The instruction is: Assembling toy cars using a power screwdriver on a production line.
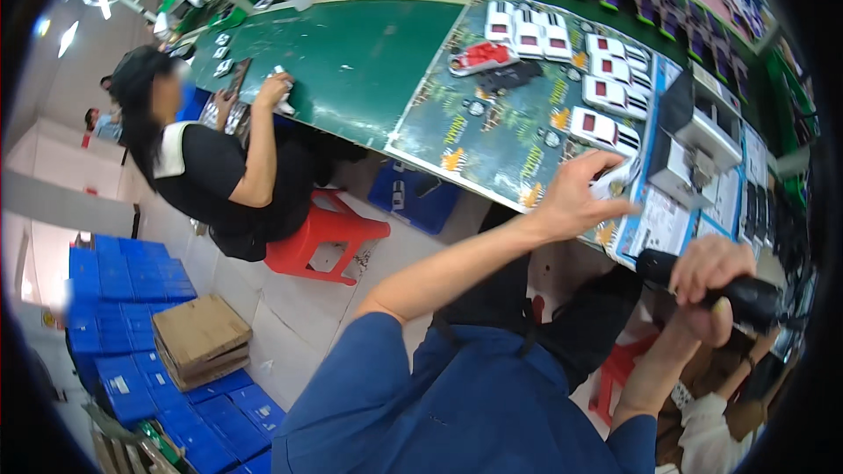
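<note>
My left hand (575, 197) is closed around a small white toy car (616, 177) at the near edge of the bench, fingers and thumb curled about its sides. To the right, my right hand (709, 274) grips a black electric screwdriver (751, 300), its thick body lying sideways with the front end pointing left toward the car. Just beyond my left hand stands another white toy car (604, 130) on a printed mat (518, 136). Several more white toy cars (529, 33) are lined up farther back, beside a red car part (483, 57) and a black car base (511, 76).
A grey metal machine (702, 136) stands close to my right hand. At left, a co-worker (211, 145) sits on a red stool (320, 241) at the green bench (360, 53). Blue crates (140, 386) and flattened cardboard (200, 333) cover the floor. Another person's arm (742, 373) shows at lower right.
</note>
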The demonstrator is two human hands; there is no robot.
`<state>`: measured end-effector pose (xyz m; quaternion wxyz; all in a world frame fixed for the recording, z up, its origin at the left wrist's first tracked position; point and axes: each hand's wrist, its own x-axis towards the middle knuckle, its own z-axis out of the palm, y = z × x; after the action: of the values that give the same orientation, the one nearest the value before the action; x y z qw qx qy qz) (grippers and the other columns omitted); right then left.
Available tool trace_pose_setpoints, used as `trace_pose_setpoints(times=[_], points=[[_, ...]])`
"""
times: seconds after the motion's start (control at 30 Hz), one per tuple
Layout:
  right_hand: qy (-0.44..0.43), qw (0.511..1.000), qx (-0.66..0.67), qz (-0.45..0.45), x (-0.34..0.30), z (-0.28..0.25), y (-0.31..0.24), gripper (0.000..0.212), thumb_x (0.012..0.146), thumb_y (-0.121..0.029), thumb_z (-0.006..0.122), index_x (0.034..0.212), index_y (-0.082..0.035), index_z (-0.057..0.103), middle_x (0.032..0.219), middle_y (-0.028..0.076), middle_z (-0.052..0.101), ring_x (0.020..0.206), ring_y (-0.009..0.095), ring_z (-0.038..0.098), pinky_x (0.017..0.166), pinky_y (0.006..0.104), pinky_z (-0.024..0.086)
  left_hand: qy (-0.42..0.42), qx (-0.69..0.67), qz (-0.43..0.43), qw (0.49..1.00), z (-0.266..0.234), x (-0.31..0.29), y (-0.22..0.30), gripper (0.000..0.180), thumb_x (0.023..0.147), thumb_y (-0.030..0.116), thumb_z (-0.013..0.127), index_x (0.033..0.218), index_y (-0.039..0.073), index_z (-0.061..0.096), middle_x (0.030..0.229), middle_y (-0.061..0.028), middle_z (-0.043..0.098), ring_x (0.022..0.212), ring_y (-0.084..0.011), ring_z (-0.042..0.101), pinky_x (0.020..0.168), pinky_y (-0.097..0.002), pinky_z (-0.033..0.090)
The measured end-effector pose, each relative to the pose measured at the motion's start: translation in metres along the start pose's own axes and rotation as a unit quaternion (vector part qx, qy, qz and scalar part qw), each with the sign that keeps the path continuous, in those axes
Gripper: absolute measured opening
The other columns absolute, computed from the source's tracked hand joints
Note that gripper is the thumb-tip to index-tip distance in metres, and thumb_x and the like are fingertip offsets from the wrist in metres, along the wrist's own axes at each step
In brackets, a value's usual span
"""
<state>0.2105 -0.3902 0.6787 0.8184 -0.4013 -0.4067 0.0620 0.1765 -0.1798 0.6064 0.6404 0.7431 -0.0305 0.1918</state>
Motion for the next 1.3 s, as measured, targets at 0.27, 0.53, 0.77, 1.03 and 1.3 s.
trace_pose_setpoints(times=[0.27, 0.53, 0.77, 1.03, 1.3], points=[[0.005, 0.999, -0.044, 0.021, -0.003, -0.006, -0.002, 0.033, 0.081, -0.029, 0.071, 0.085, -0.006, 0.049, 0.060, 0.003, 0.051, 0.042, 0.010, 0.046, 0.042, 0.0218, 0.045, -0.231, 0.616, 0.167, 0.734, -0.229, 0.000, -0.054, 0.081, 0.064, 0.071, 0.070, 0.114, 0.008, 0.061, 0.106, -0.0081, 0.058, 0.103, -0.0261, 0.057, 0.089, -0.0405, 0.043], [0.007, 0.999, -0.034, 0.036, 0.008, 0.003, 0.013, 0.031, 0.082, -0.027, 0.071, 0.086, -0.005, 0.049, 0.059, 0.003, 0.051, 0.042, 0.011, 0.047, 0.043, 0.0220, 0.046, -0.097, 0.763, 0.063, 0.635, -0.377, -0.017, -0.020, 0.114, 0.062, 0.074, 0.071, 0.152, 0.014, 0.034, 0.158, -0.0181, 0.028, 0.145, -0.0361, 0.028, 0.114, -0.0580, 0.021], [-0.001, 0.999, -0.016, 0.038, -0.005, -0.007, -0.004, 0.032, 0.080, -0.027, 0.073, 0.087, -0.005, 0.050, 0.059, 0.003, 0.052, 0.043, 0.010, 0.049, 0.043, 0.0224, 0.047, -0.005, 0.490, 0.201, 0.848, -0.198, -0.071, -0.023, 0.079, 0.073, 0.060, 0.076, 0.131, 0.009, 0.056, 0.139, -0.0175, 0.051, 0.128, -0.0365, 0.049, 0.105, -0.0498, 0.039], [0.079, 0.996, 0.006, 0.050, -0.039, -0.014, -0.065, 0.025, 0.071, -0.012, 0.078, 0.083, 0.000, 0.060, 0.060, 0.009, 0.059, 0.048, 0.020, 0.057, 0.050, 0.0325, 0.051, -0.062, 0.144, 0.325, 0.933, 0.058, -0.022, 0.013, 0.035, 0.073, 0.012, 0.078, 0.103, 0.001, 0.065, 0.101, -0.0163, 0.067, 0.087, -0.0344, 0.066, 0.073, -0.0416, 0.052], [0.057, 0.997, -0.044, 0.034, -0.067, -0.045, -0.132, 0.036, 0.069, -0.019, 0.087, 0.081, 0.002, 0.061, 0.058, 0.009, 0.060, 0.046, 0.019, 0.059, 0.046, 0.0294, 0.052, -0.119, 0.155, 0.126, 0.973, 0.258, 0.042, -0.003, 0.033, 0.088, 0.015, 0.067, 0.113, -0.005, 0.062, 0.109, -0.0255, 0.065, 0.087, -0.0437, 0.065, 0.076, -0.0487, 0.052]])
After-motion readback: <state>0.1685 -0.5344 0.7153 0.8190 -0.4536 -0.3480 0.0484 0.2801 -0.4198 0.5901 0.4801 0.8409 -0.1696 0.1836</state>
